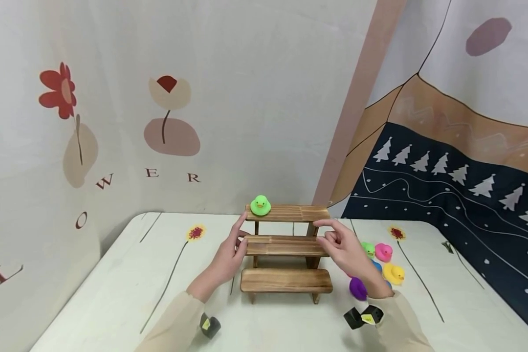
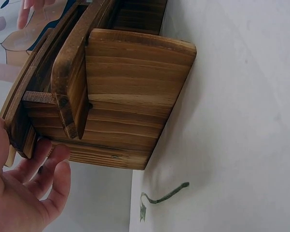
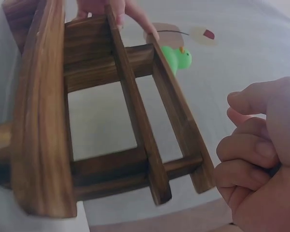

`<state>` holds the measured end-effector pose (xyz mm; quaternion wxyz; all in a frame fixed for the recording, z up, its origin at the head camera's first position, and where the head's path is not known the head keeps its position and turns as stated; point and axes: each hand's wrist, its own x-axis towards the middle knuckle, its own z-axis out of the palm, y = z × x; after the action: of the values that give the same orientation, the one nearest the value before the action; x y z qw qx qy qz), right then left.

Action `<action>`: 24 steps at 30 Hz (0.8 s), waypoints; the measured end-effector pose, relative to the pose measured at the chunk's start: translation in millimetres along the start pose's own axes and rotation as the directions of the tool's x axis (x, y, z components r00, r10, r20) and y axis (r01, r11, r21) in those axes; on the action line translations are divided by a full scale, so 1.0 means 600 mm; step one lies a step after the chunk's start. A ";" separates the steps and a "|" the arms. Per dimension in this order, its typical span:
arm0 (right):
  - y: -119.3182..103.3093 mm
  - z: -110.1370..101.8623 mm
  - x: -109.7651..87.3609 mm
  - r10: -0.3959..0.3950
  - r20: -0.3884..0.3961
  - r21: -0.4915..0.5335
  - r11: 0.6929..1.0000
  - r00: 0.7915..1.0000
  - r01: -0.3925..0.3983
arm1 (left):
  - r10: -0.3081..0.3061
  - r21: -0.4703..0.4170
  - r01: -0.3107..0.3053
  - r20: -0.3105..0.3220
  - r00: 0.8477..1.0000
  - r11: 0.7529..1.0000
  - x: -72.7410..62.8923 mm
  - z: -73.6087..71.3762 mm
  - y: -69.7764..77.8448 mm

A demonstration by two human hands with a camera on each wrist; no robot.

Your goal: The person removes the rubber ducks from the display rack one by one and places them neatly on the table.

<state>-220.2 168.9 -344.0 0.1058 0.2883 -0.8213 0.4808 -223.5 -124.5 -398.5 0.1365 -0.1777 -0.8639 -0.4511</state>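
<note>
A three-tier wooden stand (image 1: 286, 280) stands on the white cloth. On the left end of its top tier sits a green rubber duck (image 1: 260, 206), also in the right wrist view. My left hand (image 1: 228, 256) is at the stand's left side, index finger stretched to the top tier and other fingertips at the middle tier's end. The left wrist view shows those fingers against the wood (image 2: 130, 87), not wrapped round it. My right hand (image 1: 345, 249) is beside the stand's right end, index finger and thumb spread apart, other fingers loosely bent, holding nothing.
Right of the stand, partly behind my right forearm, lie several rubber ducks, among them a pink one (image 1: 384, 252), a yellow one (image 1: 393, 274) and a purple one (image 1: 358, 289). A printed curtain (image 1: 255, 98) hangs behind the table. Small black devices are worn at both wrists.
</note>
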 end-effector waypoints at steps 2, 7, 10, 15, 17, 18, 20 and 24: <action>-0.005 0.005 0.007 0.002 -0.002 0.001 1.000 1.000 -0.002 | 0.000 0.001 0.000 0.002 1.000 1.000 -0.001 -0.001 0.001; -0.017 0.017 0.028 -0.023 -0.014 -0.012 1.000 1.000 0.023 | -0.003 0.007 0.003 -0.002 1.000 1.000 -0.002 -0.005 0.000; -0.020 0.023 0.037 -0.032 -0.025 0.008 0.999 0.999 0.032 | -0.006 0.004 0.006 0.002 1.000 1.000 0.000 -0.007 0.000; -0.022 0.031 0.049 -0.042 -0.039 0.050 0.998 0.998 0.044 | 0.000 -0.001 0.000 0.013 1.000 1.000 0.003 -0.008 0.001; -0.023 0.034 0.054 -0.057 -0.039 0.060 0.996 0.998 0.059 | 0.002 -0.001 -0.002 0.009 1.000 1.000 0.003 -0.008 0.001; -0.024 0.035 0.056 -0.065 -0.040 0.059 0.996 0.997 0.067 | 0.000 -0.002 0.000 0.008 1.000 1.000 0.003 -0.007 0.001; -0.025 0.036 0.061 -0.078 -0.044 0.052 0.995 0.996 0.080 | -0.002 -0.005 0.002 0.009 1.000 1.000 0.003 -0.005 0.001; -0.027 0.036 0.068 -0.084 -0.037 0.022 0.996 0.996 0.085 | -0.004 -0.015 0.004 0.010 1.000 1.000 0.001 -0.001 -0.001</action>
<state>-241.9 129.2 -325.1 0.1376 0.3151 -0.8007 0.4905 -224.2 -125.2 -398.4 0.1299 -0.1790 -0.8615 -0.4570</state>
